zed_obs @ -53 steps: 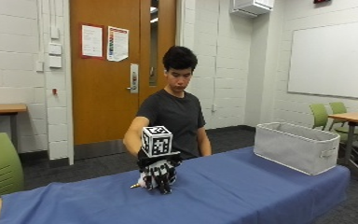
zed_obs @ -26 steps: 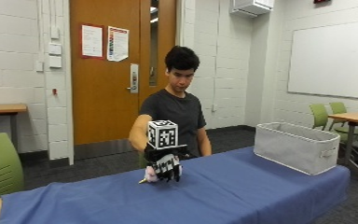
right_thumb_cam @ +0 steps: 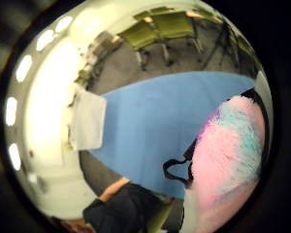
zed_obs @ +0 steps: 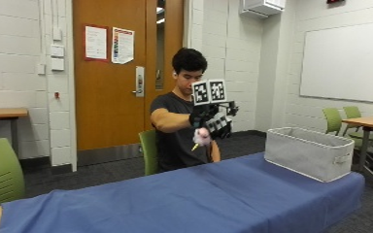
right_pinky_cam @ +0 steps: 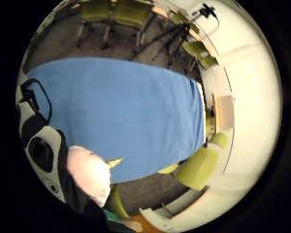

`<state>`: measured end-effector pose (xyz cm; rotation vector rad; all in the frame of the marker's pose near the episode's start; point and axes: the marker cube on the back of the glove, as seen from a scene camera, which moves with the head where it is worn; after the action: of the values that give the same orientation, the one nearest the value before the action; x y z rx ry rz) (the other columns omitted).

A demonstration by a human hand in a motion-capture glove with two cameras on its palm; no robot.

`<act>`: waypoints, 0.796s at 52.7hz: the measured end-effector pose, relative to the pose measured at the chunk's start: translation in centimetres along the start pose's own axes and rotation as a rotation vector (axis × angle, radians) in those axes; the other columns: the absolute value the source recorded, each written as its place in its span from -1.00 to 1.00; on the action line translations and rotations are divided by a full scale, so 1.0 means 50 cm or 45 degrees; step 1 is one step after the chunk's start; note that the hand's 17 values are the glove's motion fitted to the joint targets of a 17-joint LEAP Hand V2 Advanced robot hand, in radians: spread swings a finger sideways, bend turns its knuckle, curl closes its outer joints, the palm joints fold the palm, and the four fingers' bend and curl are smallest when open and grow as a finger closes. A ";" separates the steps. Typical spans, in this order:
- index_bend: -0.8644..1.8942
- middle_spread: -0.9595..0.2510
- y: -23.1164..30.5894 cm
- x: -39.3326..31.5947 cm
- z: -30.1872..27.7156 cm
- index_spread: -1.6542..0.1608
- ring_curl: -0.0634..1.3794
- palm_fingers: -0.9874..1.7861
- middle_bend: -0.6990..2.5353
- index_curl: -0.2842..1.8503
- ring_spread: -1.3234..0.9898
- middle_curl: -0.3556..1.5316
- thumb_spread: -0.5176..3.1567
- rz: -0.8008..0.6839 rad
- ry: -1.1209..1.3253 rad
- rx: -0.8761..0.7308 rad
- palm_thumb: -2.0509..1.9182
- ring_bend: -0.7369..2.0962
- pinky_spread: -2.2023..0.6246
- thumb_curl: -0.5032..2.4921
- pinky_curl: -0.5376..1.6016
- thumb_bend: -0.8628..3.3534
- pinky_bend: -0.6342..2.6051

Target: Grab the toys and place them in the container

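Outside view: gloved right hand (zed_obs: 207, 121) grips pink plush toy (zed_obs: 201, 136) aloft above blue table (zed_obs: 174, 199), well apart from grey container (zed_obs: 309, 153); toy looks light, soft, squashable, best held round its body.

Pink plush toy (zed_obs: 201, 137) gripped above table, grey fabric container (zed_obs: 309, 152) upright

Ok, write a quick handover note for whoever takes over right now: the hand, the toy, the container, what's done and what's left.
Gloved right hand: raised above the blue table, gripping a pink plush toy.
Container: grey bin at the table's end, apart from the hand; its inside is hidden.
Done: toy lifted off the table.
Left: carry it to the bin and drop it in. No other toys visible on the table.
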<state>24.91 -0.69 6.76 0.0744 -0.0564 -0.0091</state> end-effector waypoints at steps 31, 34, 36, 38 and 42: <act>-0.12 0.12 -0.141 -0.853 -0.232 0.45 -0.11 0.58 0.15 0.04 -0.14 0.20 -0.32 -0.695 -0.233 0.165 0.35 0.53 0.23 -0.03 -0.09 -0.57 -0.08; -0.12 0.12 -0.144 -0.917 -0.216 0.45 -0.11 0.58 0.15 0.05 -0.14 0.19 -0.32 -0.759 -0.082 0.193 0.35 0.54 0.23 -0.02 -0.09 -0.57 -0.08; -0.13 0.12 -0.143 -0.962 -0.209 0.45 -0.11 0.57 0.15 0.06 -0.14 0.19 -0.32 -0.755 -0.021 0.199 0.35 0.54 0.23 -0.02 -0.09 -0.57 -0.07; -0.13 0.12 -0.140 -1.006 -0.205 0.45 -0.11 0.57 0.15 0.07 -0.14 0.19 -0.32 -0.746 -0.014 0.196 0.35 0.54 0.23 -0.01 -0.09 -0.57 -0.08; -0.14 0.12 -0.162 -1.004 -0.198 0.45 -0.12 0.57 0.15 0.09 -0.14 0.19 -0.32 -0.786 -0.238 0.138 0.35 0.54 0.23 0.00 -0.09 -0.58 -0.07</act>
<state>-24.71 -7.45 -6.51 0.1966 -0.2190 -0.6309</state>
